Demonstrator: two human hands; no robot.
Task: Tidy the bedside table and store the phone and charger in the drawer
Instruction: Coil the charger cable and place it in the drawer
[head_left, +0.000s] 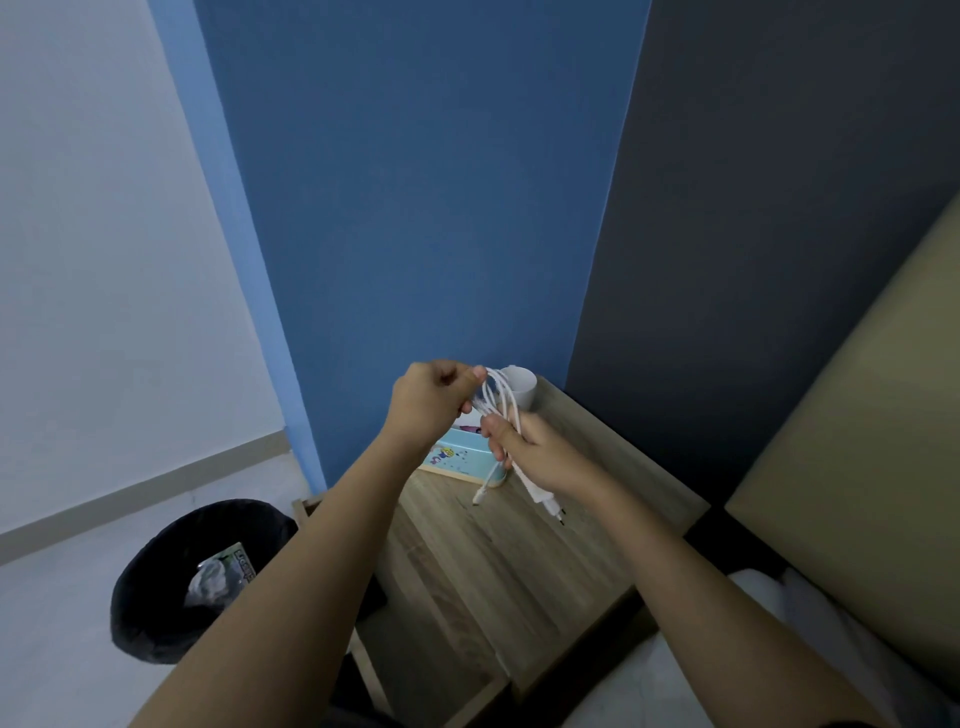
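The looped charger cable (500, 400) is being gripped by both the left hand (427, 402) and right hand (535, 453) above the bench (519, 561). Its plug (546, 500) is being left dangling below the right hand, near the bench's far edge.

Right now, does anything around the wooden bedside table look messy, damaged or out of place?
Nothing looks damaged or spilled. The left hand and right hand hold the looped white charger cable above the wooden bedside table; its loose cable end and white plug adapter dangle.

Your left hand (428, 402) and right hand (540, 452) pinch the charger (501, 410) above the bedside table (498, 551); cup (519, 387) just behind your grip, tissue box (460, 460) underneath, bin (192, 577) down-left on the floor.
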